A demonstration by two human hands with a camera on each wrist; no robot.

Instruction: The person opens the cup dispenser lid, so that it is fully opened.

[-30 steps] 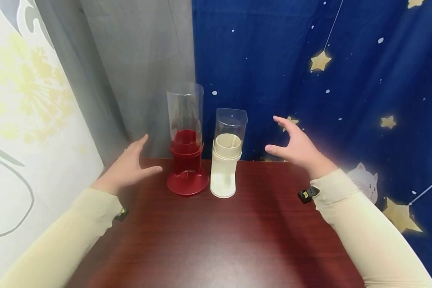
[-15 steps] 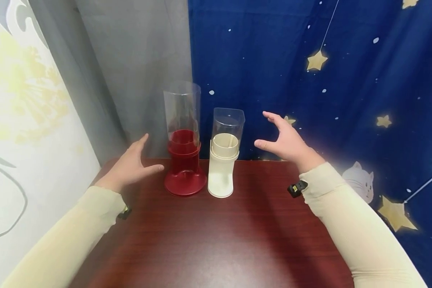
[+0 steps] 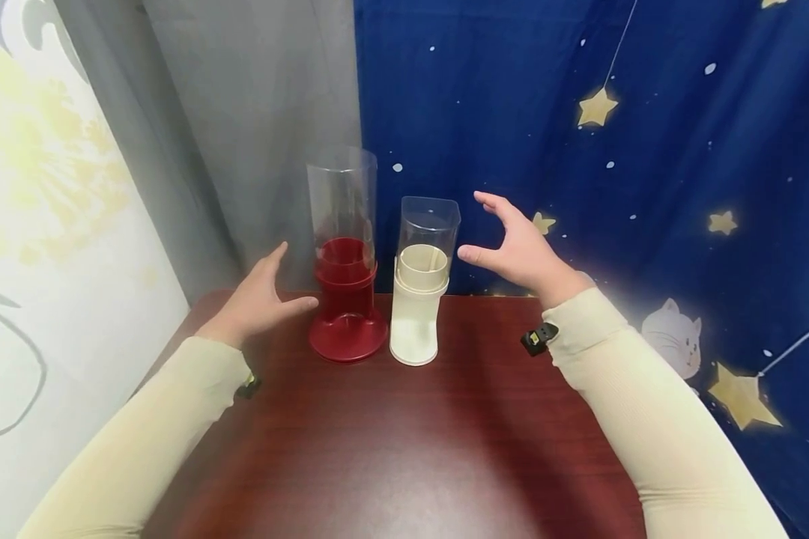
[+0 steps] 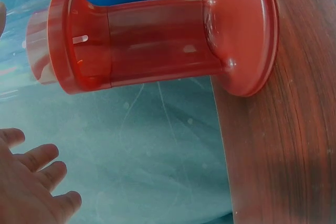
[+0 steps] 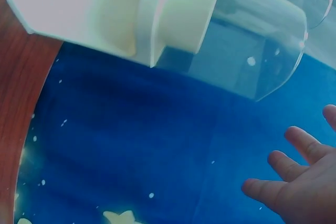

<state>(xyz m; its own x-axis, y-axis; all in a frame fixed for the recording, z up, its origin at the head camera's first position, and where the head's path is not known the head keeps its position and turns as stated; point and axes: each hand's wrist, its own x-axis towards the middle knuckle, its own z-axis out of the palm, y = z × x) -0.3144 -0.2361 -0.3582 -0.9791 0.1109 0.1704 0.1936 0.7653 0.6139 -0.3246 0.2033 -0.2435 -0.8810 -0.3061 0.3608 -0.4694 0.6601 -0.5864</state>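
Two cup dispensers stand upright side by side at the table's back edge. The red dispenser point(image 3: 347, 337) has a round base and a tall clear tube point(image 3: 340, 187) on top. To its right, the cream-white dispenser point(image 3: 414, 329) is narrower, with a shorter clear tube point(image 3: 430, 217). My left hand point(image 3: 252, 299) hovers left of the red one, fingers spread and thumb pointing toward it, apart from it in the left wrist view. My right hand point(image 3: 522, 247) is held in the air right of the white one's clear tube, thumb and fingers parted, holding nothing.
The dark red-brown table point(image 3: 391, 449) lies under both dispensers. Behind it hang a grey curtain point(image 3: 256, 112) and a blue curtain point(image 3: 512, 97) with stars. A white patterned cloth point(image 3: 54, 262) is at the left. Each wrist wears a dark strap.
My right hand has moved left, closer to the white dispenser. My left hand has shifted slightly right, toward the red one. Both dispensers stand where they were.
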